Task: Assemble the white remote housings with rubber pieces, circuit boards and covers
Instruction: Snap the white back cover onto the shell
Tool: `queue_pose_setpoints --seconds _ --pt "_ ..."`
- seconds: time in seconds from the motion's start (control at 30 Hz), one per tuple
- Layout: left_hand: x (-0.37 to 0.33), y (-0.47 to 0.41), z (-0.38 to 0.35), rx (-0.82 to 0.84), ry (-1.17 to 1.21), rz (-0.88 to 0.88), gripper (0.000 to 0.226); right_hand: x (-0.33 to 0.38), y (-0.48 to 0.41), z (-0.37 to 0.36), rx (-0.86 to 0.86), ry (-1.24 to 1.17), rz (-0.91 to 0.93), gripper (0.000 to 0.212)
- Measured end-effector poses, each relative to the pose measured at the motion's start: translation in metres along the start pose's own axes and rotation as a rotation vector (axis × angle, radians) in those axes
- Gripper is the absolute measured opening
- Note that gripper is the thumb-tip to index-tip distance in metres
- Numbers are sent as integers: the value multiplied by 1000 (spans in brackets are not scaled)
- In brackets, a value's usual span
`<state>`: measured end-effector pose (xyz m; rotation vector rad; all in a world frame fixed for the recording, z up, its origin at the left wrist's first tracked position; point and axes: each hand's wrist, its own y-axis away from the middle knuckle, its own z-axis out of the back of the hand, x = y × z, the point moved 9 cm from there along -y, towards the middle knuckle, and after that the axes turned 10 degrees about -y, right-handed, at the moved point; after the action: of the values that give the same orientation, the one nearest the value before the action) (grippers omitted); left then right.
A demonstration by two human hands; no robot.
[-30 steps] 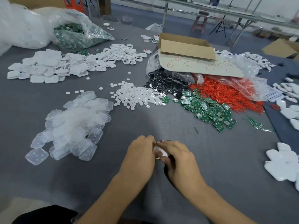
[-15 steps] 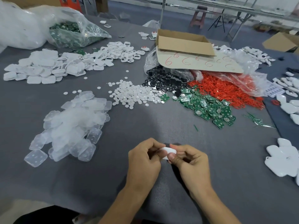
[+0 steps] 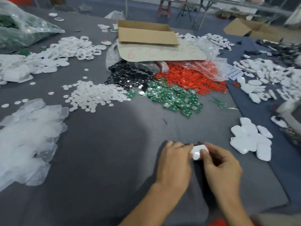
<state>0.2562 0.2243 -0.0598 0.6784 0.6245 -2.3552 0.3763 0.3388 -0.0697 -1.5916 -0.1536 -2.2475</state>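
A small white remote housing (image 3: 197,152) sits between both my hands, low over the grey table. My left hand (image 3: 175,163) grips its left side with curled fingers. My right hand (image 3: 221,167) pinches its right end, thumb on top. Green circuit boards (image 3: 177,98) lie in a heap further back, with red rubber rings (image 3: 192,79) behind them. Clear rubber pads (image 3: 27,136) are piled at the left. White round pieces (image 3: 96,95) and black discs (image 3: 128,77) lie at centre. Finished white housings (image 3: 250,139) are stacked to the right.
A cardboard box (image 3: 146,35) rests on a cardboard sheet (image 3: 162,53) at the back. White covers (image 3: 68,49) spread at the back left beside a plastic bag (image 3: 24,30) of green boards. More white housings (image 3: 268,75) lie far right. Green wire offcuts (image 3: 223,105) are scattered nearby.
Both hands with the housing have shifted to the right, toward the stack of white housings, and the view has turned the same way. My right thumb now lies on top of the housing.
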Motion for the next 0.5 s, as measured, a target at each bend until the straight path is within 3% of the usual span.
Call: queue_pose_setpoints --seconds 0.2,0.33,0.4,0.5 --pt "-71 -51 -74 92 -81 -168 20 -20 -49 69 -260 154 -29 3" --pt "-88 -68 -94 122 -112 -194 24 -23 -63 82 -365 199 6 11" --pt "-80 -68 -88 122 68 -143 26 -18 -57 80 -417 201 33 28" --pt "-46 -61 -56 58 342 3 30 8 -35 54 -477 110 140 31"
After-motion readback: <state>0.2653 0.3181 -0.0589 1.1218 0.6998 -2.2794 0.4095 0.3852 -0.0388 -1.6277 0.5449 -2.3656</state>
